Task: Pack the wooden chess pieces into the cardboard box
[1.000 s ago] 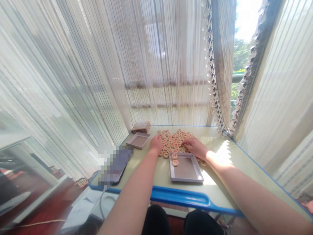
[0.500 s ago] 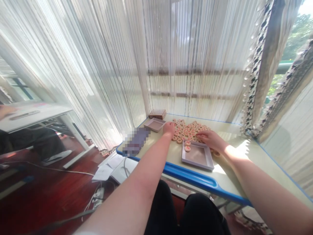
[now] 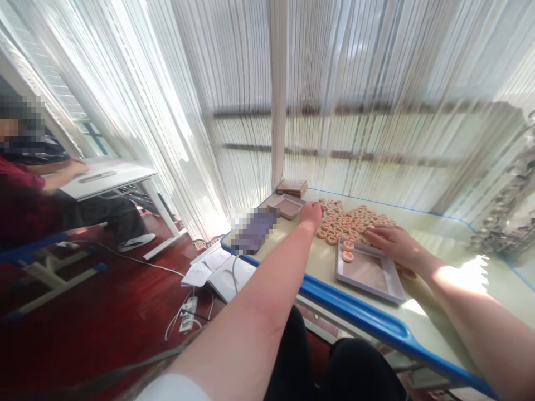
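On pale-green, blue-edged table [image 3: 281, 236], round wooden discs with painted characters [image 3: 350, 219] lie heaped beyond shallow mauve box [image 3: 368, 274]. Our left hand [image 3: 311, 216] curled at heap's left, right hand [image 3: 392, 241] bent over it; we can't tell either's hold. Hasty sweep could scatter discs.

1 head-worn camera looks forward and down across the table [image 3: 443, 234].
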`<state>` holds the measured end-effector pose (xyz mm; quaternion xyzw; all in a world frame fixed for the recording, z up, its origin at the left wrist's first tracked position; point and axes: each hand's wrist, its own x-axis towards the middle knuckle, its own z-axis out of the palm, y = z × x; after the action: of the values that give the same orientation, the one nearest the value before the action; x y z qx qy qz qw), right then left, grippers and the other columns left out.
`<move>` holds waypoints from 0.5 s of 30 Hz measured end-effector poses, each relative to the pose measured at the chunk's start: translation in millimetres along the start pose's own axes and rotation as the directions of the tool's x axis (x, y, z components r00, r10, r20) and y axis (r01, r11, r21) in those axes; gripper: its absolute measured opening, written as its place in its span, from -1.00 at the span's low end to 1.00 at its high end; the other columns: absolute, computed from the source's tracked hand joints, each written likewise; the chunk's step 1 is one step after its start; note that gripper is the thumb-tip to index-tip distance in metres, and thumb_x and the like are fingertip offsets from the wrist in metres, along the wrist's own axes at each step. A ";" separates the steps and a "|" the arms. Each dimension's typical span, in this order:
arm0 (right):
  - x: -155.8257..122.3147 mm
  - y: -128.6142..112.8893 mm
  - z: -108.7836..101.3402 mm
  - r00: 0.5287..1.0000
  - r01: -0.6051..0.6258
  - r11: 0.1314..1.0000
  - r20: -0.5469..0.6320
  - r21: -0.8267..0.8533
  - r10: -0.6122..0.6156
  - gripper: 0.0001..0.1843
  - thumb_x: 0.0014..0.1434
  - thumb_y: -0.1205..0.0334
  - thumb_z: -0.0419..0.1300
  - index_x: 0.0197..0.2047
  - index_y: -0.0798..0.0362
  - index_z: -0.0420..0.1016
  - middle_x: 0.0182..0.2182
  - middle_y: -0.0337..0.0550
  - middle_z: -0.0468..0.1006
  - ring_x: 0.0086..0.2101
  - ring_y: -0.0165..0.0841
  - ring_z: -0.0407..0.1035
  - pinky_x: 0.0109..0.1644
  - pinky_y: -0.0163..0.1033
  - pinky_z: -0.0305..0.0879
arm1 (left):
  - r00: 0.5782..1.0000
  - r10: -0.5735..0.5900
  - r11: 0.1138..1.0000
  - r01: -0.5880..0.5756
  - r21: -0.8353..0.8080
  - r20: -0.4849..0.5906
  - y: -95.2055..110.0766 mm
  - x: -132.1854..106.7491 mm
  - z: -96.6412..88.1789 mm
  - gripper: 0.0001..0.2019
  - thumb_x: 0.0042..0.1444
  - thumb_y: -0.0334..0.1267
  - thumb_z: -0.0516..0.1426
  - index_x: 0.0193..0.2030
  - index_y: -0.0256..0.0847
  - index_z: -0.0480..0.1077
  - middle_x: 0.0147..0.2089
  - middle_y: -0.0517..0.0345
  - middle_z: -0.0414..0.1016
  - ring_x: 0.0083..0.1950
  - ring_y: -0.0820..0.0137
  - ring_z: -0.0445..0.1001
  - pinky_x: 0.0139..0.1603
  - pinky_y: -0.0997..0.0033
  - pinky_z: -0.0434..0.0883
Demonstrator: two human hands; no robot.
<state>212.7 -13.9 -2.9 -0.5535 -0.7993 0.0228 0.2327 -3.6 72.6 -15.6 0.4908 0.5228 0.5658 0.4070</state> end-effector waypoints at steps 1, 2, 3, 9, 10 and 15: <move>-1.4 -4.0 -2.3 1.000 0.012 1.000 -0.022 -0.004 -0.012 -0.53 0.11 -0.09 -0.09 -0.29 -0.01 0.54 -0.17 -0.06 0.54 -0.01 -0.10 0.29 0.11 0.03 0.10 | 0.999 0.035 0.999 -0.035 0.011 -0.002 -0.1 0.0 -0.4 -0.81 -0.09 -0.32 -0.05 -0.58 -0.25 0.35 -0.56 0.15 0.42 -0.46 0.44 0.38 -0.33 0.42 0.32; -3.2 -9.3 -5.1 0.997 0.029 1.000 -0.067 -0.007 -0.029 -0.55 0.12 -0.07 -0.08 -0.27 0.00 0.52 -0.16 -0.05 0.53 -0.02 -0.11 0.30 0.10 0.03 0.12 | 0.998 0.058 0.998 -0.058 0.022 0.002 0.4 -0.4 -0.9 -0.81 -0.10 -0.32 -0.05 -0.59 -0.24 0.34 -0.57 0.16 0.41 -0.47 0.44 0.38 -0.34 0.42 0.32; -5.1 -15.8 -8.1 0.992 0.043 0.999 -0.117 -0.004 -0.044 -0.57 0.12 -0.05 -0.06 -0.25 0.01 0.51 -0.16 -0.05 0.52 -0.04 -0.12 0.31 0.08 0.02 0.15 | 0.998 0.070 0.997 -0.071 0.027 0.005 1.4 -1.1 -1.4 -0.81 -0.10 -0.32 -0.05 -0.59 -0.24 0.34 -0.58 0.17 0.40 -0.49 0.45 0.37 -0.36 0.43 0.32; -12.5 -52.8 -22.6 0.986 0.067 0.967 -0.166 0.247 -0.026 -0.70 0.12 0.03 0.00 -0.19 -0.02 0.42 -0.30 -0.12 0.52 -0.29 -0.29 0.40 -0.19 -0.16 0.34 | 0.998 0.054 0.998 -0.055 0.025 0.009 11.2 -6.9 -4.0 -0.81 -0.10 -0.33 -0.06 -0.61 -0.24 0.32 -0.59 0.17 0.38 -0.50 0.47 0.36 -0.40 0.46 0.33; -13.5 -55.6 -24.3 0.987 0.052 0.949 -0.162 0.312 -0.001 -0.67 0.11 0.03 0.03 -0.11 -0.02 0.38 -0.31 -0.13 0.52 -0.32 -0.32 0.40 -0.22 -0.19 0.35 | 0.998 0.057 0.998 -0.058 0.028 0.018 12.1 -7.5 -4.4 -0.80 -0.10 -0.34 -0.06 -0.61 -0.24 0.32 -0.58 0.17 0.39 -0.50 0.47 0.37 -0.39 0.46 0.33; -19.7 -59.4 -32.1 0.999 -0.009 0.965 0.049 0.261 -0.004 -0.74 -0.02 0.14 0.15 -0.21 -0.03 0.45 -0.37 -0.21 0.52 -0.43 -0.38 0.35 -0.33 -0.27 0.30 | 0.995 0.078 0.996 -0.080 0.035 0.061 13.2 -10.2 -5.8 -0.81 -0.09 -0.32 -0.05 -0.60 -0.23 0.33 -0.54 0.16 0.41 -0.48 0.47 0.37 -0.41 0.46 0.34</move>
<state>179.0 -61.5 36.3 -0.5184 -0.7942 0.1418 0.2837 -6.7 59.9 -3.7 0.5351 0.5010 0.5568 0.3905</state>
